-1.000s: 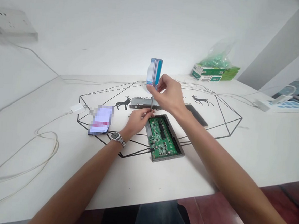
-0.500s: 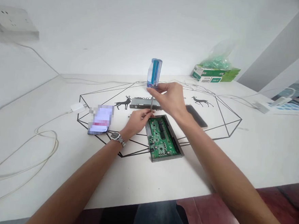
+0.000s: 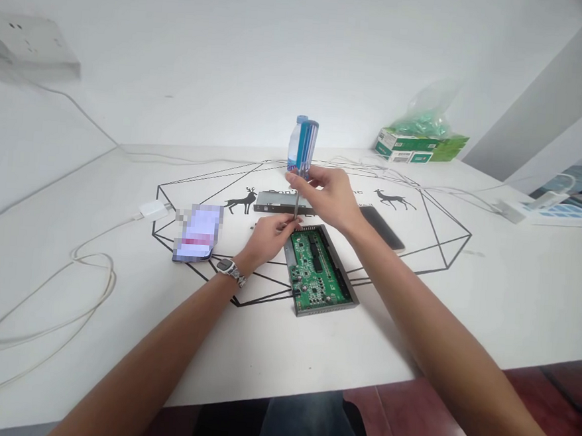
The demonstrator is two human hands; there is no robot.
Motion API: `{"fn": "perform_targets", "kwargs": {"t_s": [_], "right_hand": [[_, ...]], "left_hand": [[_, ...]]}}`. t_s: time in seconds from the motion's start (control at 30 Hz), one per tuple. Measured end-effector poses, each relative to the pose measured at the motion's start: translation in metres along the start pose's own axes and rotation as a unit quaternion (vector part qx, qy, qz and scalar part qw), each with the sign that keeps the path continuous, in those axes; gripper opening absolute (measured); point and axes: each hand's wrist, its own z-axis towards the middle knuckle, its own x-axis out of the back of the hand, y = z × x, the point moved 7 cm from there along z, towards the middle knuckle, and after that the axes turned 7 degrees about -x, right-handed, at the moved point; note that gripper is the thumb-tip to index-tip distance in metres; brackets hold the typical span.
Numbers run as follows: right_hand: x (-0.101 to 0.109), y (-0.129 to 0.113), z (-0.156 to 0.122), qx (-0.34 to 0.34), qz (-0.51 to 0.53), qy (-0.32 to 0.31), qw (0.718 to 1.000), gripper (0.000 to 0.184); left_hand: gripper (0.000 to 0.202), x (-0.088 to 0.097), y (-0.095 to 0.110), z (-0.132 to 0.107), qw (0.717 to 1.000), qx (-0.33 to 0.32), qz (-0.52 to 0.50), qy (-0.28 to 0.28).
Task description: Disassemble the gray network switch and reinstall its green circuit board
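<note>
A screwdriver (image 3: 307, 146) with a blue-and-clear striped handle stands nearly upright, its top leaning slightly right. My right hand (image 3: 330, 193) grips it low on the handle, thumb and fingers closed. Its metal shaft runs down to the far left corner of an open metal case (image 3: 332, 307). Inside the case lies a green circuit board (image 3: 317, 273). My left hand (image 3: 268, 238), with a watch on the wrist, pinches around the lower end of the shaft at that corner. The fingertips hide the screwdriver's tip and whatever it touches.
Behind my hands lie a flat metal cover (image 3: 275, 202) and a water bottle (image 3: 293, 145). A phone (image 3: 200, 231) sits left, a dark flat device (image 3: 382, 228) right. White cable (image 3: 110, 278) loops at left. Green boxes (image 3: 408, 143) and a power strip (image 3: 555, 213) stand farther right.
The screwdriver handle has tipped a little to the right, and my right hand's fingers have shifted around it. My left hand stays at the case's corner. The camera view has moved slightly.
</note>
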Motion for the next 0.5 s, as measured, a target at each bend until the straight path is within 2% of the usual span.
{"fn": "perform_targets", "kwargs": {"t_s": [0.1, 0.2, 0.4, 0.5], "right_hand": [[0.004, -0.001, -0.002, 0.003, 0.029, 0.013, 0.999, 0.03], [0.008, 0.001, -0.006, 0.001, 0.076, -0.002, 0.997, 0.025], [0.018, 0.008, -0.012, -0.034, 0.168, 0.004, 0.985, 0.034], [0.013, 0.013, -0.01, -0.057, 0.208, -0.012, 0.976, 0.037]], "left_hand": [[0.029, -0.001, 0.001, -0.001, 1.0, 0.001, -0.002, -0.003], [0.028, -0.001, 0.006, -0.003, 0.999, -0.018, 0.025, -0.009], [0.028, 0.008, 0.02, -0.011, 0.992, -0.071, 0.103, -0.014], [0.026, 0.013, 0.02, -0.015, 0.99, -0.071, 0.118, -0.031]]}}
